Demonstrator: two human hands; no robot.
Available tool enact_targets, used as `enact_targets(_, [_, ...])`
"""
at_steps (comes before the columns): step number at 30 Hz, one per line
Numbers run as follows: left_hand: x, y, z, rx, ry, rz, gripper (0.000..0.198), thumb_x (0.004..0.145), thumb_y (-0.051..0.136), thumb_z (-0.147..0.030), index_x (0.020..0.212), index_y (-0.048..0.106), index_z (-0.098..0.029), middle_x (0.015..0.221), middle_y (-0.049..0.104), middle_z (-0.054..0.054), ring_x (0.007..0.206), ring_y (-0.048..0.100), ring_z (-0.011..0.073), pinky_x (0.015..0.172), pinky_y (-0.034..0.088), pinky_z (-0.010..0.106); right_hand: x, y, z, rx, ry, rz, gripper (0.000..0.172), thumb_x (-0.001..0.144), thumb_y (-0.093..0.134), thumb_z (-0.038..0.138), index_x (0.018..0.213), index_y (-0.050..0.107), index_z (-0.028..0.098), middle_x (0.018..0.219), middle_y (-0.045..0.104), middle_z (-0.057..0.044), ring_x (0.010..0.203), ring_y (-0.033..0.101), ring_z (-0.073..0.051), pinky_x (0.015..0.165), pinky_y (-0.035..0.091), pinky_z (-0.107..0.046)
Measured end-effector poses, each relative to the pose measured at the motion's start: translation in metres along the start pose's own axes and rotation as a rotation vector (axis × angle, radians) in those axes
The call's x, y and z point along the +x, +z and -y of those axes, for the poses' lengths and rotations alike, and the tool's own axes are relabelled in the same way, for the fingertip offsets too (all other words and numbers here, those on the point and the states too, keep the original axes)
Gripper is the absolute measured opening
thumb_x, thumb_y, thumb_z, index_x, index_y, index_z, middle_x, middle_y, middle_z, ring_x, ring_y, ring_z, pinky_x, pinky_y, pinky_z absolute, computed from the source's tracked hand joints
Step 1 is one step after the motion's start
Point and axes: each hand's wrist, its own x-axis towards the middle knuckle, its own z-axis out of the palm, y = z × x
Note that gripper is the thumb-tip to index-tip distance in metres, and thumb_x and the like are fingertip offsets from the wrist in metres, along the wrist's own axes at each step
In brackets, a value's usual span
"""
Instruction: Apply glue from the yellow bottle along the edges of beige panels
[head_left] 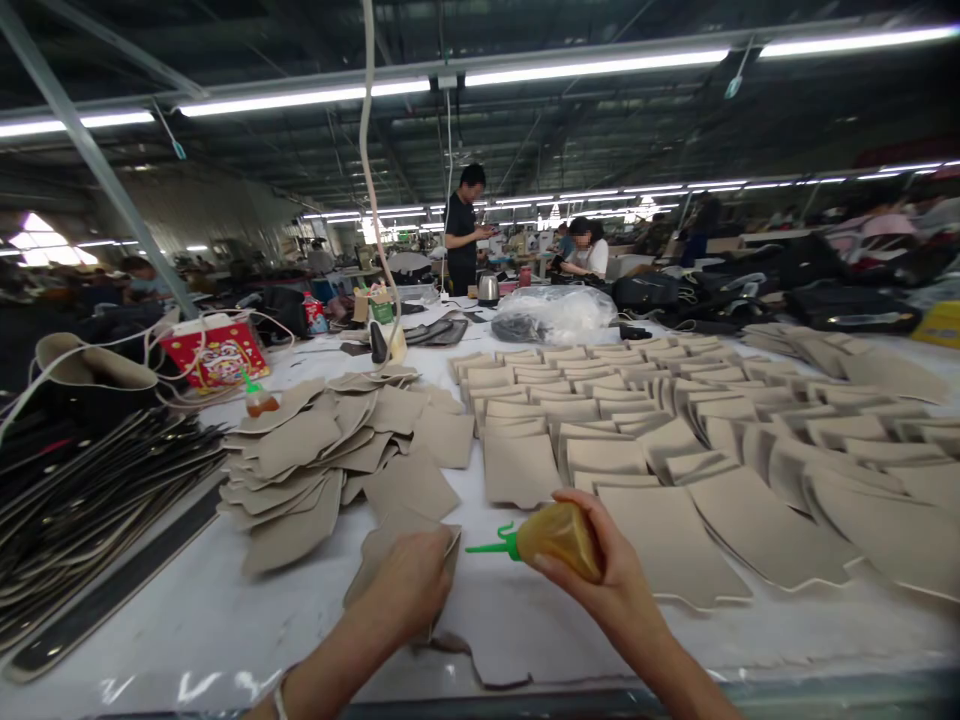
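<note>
In the head view my right hand (611,555) is wrapped round a glue bottle (559,540) of amber liquid. The bottle lies sideways, and its green nozzle points left toward my other hand. My left hand (409,585) is closed on the edge of a grey-beige leather piece (379,550), which is lifted and bent. Its fingertips are partly hidden. Another flat piece (502,630) lies under and right of that hand at the front of the table. A loose pile of similar pieces (300,480) sits to the left, and overlapping rows of them (570,420) spread to the right.
Dark strips (90,520) are heaped at the far left. A second glue bottle (259,398) stands behind the loose pile, near a red box (214,350). A white cable (369,130) hangs over the table. A clear plastic bag (555,315) and other people are farther back.
</note>
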Motion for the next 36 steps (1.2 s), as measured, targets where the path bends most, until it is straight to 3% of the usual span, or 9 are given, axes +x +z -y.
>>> enact_targets(8, [0.003,0.006,0.015,-0.124,0.095,-0.05,0.046,0.074,0.037,-0.013,0.113,0.061,-0.021,0.101,0.071,0.011,0.098,0.066,0.0275,0.084,0.049,0.039,0.017,0.018,0.004,-0.222,-0.233,0.101,0.049,0.083,0.069,0.036,0.123,0.042,0.034,0.119,0.052,0.001,0.107,0.053,-0.02,0.095,0.043,-0.033])
enact_targets(15, [0.007,0.006,0.016,-0.21,0.128,-0.059,0.05,0.072,0.036,-0.011,0.114,0.062,-0.02,0.104,0.07,0.012,0.101,0.065,0.0288,0.087,0.049,0.04,0.03,0.024,0.016,-0.31,-0.321,0.183,0.047,0.085,0.066,0.028,0.124,0.041,0.035,0.115,0.05,0.0,0.105,0.051,-0.018,0.094,0.041,-0.032])
enact_targets(23, [0.017,0.008,0.016,-0.258,0.139,-0.065,0.052,0.073,0.037,-0.012,0.118,0.061,-0.022,0.11,0.069,0.009,0.106,0.063,0.0294,0.092,0.049,0.043,0.033,0.02,0.002,-0.319,-0.311,0.152,0.046,0.086,0.066,0.031,0.124,0.041,0.033,0.116,0.051,-0.001,0.106,0.052,-0.018,0.095,0.042,-0.031])
enact_targets(36, [0.017,0.014,0.022,-0.34,0.159,-0.066,0.042,0.078,0.039,-0.012,0.11,0.063,-0.023,0.112,0.068,0.005,0.109,0.06,0.0219,0.096,0.043,0.031,0.036,0.023,0.001,-0.31,-0.171,0.111,0.044,0.084,0.068,0.039,0.12,0.046,0.027,0.114,0.056,-0.003,0.1,0.056,-0.022,0.09,0.044,-0.036])
